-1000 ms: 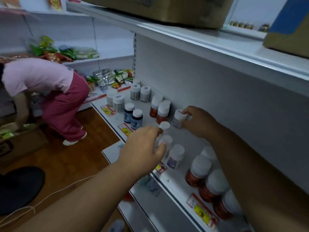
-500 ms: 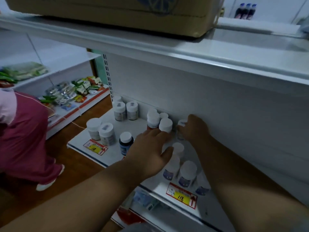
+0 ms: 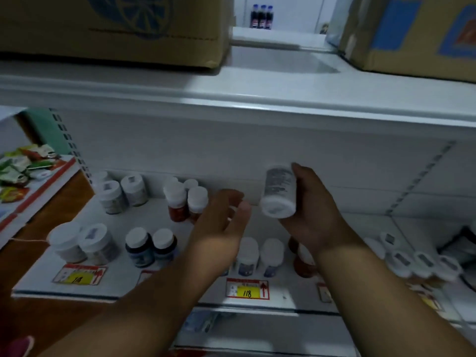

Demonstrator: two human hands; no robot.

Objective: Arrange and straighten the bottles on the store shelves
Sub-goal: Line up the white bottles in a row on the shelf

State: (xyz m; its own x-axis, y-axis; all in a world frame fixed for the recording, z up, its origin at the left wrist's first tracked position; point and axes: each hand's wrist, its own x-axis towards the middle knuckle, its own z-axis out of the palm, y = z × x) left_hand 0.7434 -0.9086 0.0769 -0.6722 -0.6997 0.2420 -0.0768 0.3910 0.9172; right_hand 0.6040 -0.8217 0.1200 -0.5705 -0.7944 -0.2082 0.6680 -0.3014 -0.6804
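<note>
My right hand [image 3: 313, 215] grips a white bottle [image 3: 279, 190] lifted off the shelf and tilted, its cap facing me. My left hand [image 3: 221, 222] hovers just left of it, palm turned up, fingers relaxed, holding nothing. On the white shelf [image 3: 123, 284] stand several white-capped bottles: red-brown ones [image 3: 177, 199] at the back, two dark blue ones [image 3: 150, 246] in front, white ones [image 3: 82, 243] at the left, and two white bottles [image 3: 258, 256] partly hidden behind my wrists. More white-capped bottles [image 3: 422, 261] stand at the right.
The upper shelf [image 3: 231, 99] overhangs close above, carrying cardboard boxes [image 3: 116, 27]. Yellow price tags [image 3: 247, 292] line the shelf's front edge. Snack packets [image 3: 23, 166] lie on a neighbouring shelf at the left. A lower shelf shows beneath.
My right hand has lifted a white bottle from the back of the shelf and tilted it toward me. My left hand rose off the bottles and turned palm up. The view swung right.
</note>
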